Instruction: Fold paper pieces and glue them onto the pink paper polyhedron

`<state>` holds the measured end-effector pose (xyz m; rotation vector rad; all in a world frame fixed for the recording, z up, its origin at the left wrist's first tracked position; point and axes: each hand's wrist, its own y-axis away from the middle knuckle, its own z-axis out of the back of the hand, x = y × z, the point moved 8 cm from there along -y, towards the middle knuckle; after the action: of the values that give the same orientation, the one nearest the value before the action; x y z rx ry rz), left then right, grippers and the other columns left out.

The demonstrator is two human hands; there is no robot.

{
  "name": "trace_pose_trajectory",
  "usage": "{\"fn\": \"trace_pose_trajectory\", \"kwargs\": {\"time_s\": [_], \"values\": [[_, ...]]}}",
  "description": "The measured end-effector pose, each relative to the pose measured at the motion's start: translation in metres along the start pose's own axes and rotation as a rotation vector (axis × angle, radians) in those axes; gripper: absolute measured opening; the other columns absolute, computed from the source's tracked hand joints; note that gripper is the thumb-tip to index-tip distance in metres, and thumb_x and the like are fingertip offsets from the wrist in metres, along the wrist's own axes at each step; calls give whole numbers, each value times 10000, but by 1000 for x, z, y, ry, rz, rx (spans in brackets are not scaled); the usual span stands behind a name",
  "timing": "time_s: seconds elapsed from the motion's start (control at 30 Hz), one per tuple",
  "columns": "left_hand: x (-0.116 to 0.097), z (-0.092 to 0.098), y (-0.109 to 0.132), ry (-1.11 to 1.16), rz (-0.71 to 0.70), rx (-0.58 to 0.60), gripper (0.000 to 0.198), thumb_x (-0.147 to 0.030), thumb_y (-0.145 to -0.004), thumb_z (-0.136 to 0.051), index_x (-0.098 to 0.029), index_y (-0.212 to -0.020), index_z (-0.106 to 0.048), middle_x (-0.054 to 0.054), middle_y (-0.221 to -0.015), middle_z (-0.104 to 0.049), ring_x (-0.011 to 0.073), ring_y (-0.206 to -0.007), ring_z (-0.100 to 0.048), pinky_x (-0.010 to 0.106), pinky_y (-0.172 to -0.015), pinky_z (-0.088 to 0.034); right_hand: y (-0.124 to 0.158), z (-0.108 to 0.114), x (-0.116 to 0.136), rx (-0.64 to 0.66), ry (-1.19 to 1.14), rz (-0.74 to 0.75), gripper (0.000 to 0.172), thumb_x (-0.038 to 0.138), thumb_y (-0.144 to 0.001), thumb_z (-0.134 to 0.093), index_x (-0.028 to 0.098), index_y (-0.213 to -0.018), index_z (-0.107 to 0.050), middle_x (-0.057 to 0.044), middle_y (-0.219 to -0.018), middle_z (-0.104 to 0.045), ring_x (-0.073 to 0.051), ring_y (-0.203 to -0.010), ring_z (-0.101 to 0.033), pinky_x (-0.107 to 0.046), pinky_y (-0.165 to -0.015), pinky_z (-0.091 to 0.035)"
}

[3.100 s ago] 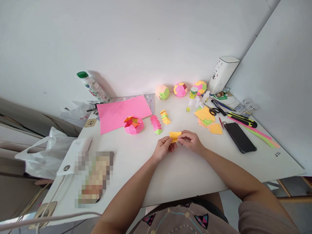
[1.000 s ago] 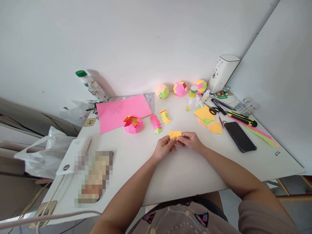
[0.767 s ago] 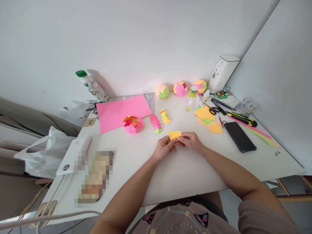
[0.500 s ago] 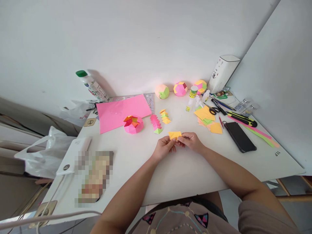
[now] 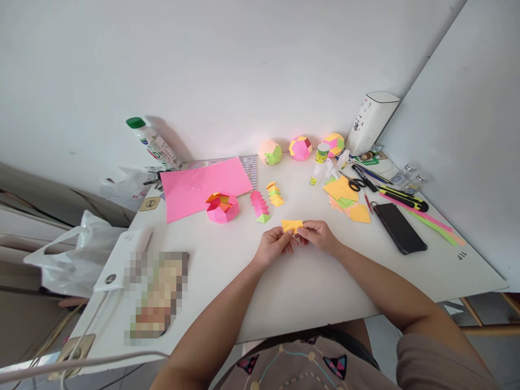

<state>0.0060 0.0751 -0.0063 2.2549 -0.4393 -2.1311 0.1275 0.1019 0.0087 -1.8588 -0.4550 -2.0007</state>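
left hand (image 5: 271, 246) slid its thumb inward; yellow-orange paper slip (image 5: 291, 223) pokes past both grips, long axis hand to hand; right hand (image 5: 320, 236) equally near, both pinching it

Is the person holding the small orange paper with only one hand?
No, the left hand and the right hand both pinch the small orange paper.
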Motion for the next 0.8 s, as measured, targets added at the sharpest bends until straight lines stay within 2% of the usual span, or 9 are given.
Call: {"fn": "trace_pose_trajectory", "kwargs": {"time_s": [0.13,0.33,0.8], "values": [[1,1,1,-7,12,-12,435,-598,-756,-606,-171,-699,-551,38,-628,-690,107,-458,-552,230,-458,-393,0,0,1,-2,-5,-4,306,439,-833,-587,162,-716,-643,8,-591,-559,-116,-544,-515,-301,-624,-519],[1,1,1,-15,13,-26,433,-594,-755,-609,-174,-680,-535,26,-581,-674,110,-443,-549,229,-451,-381,1,1,-1,-21,-9,-35,302,435,-816,-607,155,-714,-651,-6,-612,-585,-115,-536,-530,-260,-524,-470],[1,0,0,-9,-12,14,377,-538,-769,-625,-173,-710,-552,9,-612,-656,100,-477,-542,226,-468,-381,0,2,-5,-37,-12,-52,300,430,-805,-623,152,-695,-649,-14,-643,-612,-109,-517,-535,-259,-506,-462]]}}
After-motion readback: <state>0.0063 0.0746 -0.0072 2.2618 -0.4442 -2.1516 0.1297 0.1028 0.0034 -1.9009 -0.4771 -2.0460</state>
